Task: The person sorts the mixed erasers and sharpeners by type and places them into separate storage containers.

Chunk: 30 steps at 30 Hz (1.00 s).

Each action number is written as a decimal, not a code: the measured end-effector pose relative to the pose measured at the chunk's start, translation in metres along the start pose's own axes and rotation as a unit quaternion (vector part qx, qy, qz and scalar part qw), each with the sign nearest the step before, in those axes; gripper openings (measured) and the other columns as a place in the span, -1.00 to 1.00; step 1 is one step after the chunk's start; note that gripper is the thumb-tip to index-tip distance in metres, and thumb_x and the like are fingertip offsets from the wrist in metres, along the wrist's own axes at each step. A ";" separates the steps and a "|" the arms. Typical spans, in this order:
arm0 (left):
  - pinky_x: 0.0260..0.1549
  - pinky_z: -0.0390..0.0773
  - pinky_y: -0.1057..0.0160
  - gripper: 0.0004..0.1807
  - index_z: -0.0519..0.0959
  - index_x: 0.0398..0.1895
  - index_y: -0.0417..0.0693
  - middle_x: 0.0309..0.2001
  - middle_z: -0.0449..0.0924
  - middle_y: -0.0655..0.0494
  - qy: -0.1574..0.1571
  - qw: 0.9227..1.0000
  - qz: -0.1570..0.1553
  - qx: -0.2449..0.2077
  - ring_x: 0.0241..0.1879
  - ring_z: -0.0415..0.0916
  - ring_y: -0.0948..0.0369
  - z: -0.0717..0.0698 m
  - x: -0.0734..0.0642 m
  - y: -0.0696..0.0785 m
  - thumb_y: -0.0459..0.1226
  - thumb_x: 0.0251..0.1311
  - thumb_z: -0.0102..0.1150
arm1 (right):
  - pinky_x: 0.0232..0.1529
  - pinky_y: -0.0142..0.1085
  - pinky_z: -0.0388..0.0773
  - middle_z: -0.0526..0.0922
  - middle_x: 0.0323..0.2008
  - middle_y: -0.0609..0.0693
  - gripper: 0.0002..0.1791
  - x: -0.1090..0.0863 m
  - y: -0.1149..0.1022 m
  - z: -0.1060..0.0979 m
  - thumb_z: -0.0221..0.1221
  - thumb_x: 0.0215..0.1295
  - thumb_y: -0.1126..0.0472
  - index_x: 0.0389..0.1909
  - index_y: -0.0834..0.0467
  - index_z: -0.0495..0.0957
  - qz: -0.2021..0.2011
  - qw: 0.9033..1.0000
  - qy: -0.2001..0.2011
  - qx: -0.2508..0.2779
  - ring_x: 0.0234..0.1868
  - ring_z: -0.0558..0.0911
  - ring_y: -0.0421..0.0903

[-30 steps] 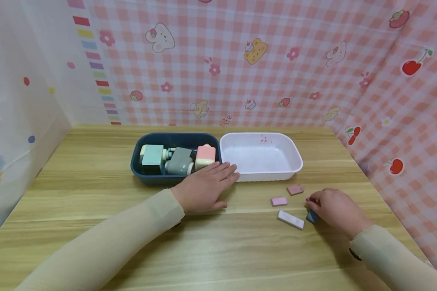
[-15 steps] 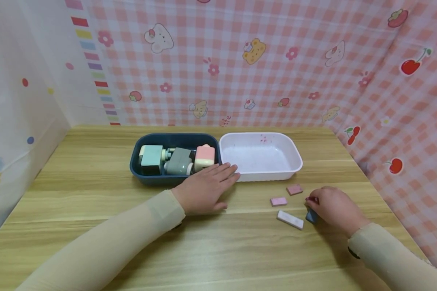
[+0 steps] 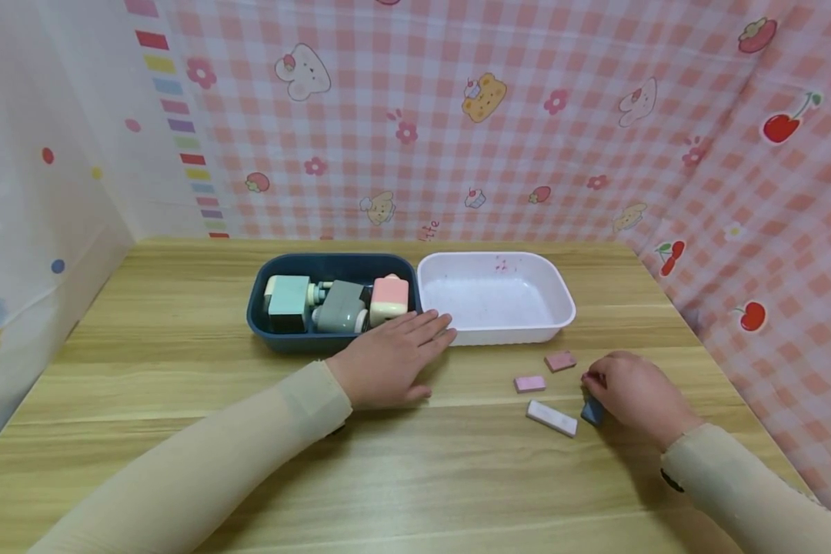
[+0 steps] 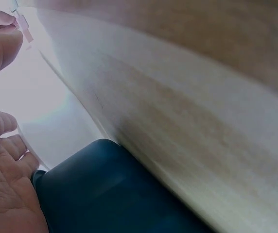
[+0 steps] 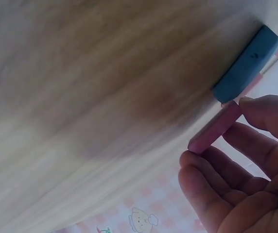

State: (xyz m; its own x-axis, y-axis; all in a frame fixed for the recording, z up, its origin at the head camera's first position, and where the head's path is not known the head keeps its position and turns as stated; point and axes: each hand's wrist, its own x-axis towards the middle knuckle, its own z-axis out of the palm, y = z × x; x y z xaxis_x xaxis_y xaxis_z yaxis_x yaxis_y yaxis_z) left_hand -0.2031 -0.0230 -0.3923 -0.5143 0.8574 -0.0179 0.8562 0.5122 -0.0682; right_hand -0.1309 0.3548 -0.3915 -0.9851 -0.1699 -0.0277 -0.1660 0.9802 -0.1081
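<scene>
My right hand (image 3: 640, 396) pinches a small magenta eraser-like block (image 5: 214, 128) between thumb and fingers, close over the table. A blue block (image 5: 248, 63) lies just beside it on the wood, partly covered by the hand in the head view. To the hand's left lie a white oblong block (image 3: 552, 418) and two pink ones, a nearer pink block (image 3: 529, 384) and a farther pink block (image 3: 560, 361). My left hand (image 3: 395, 362) rests with fingers extended across the front rims where the navy box (image 3: 305, 344) meets the white box (image 3: 498, 336).
Inside the navy box lie a mint-and-black item (image 3: 291, 302), a grey item (image 3: 342, 306) and a pink-and-cream item (image 3: 390, 298). The white box holds nothing visible. A checked cloth (image 3: 415, 115) hangs behind the wooden table (image 3: 415, 477) and along its right side.
My right hand has risen very slightly, with the magenta block still pinched. The left hand, the boxes and the loose blocks stay in place.
</scene>
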 end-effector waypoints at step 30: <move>0.69 -0.04 0.09 -0.05 0.05 0.72 -0.01 0.72 -0.03 0.02 0.002 1.000 -0.002 -0.001 0.72 -0.09 0.06 0.002 0.000 -0.001 0.20 0.44 0.13 | -0.21 0.08 0.78 0.77 -0.24 0.16 -0.89 0.010 -0.009 -0.022 0.47 0.16 0.34 -0.30 0.26 0.78 -0.132 0.963 0.234 -0.027 -0.24 0.78 0.12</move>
State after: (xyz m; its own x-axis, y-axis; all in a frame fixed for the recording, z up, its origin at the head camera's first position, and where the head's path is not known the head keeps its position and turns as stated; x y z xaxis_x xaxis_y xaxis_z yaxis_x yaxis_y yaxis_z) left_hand -0.2035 -0.0236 -0.3939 -0.5172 0.8558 -0.0135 0.8544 0.5153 -0.0667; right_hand -0.1399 0.3466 -0.3686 -0.8184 -0.3617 0.4466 -0.4036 0.9149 0.0015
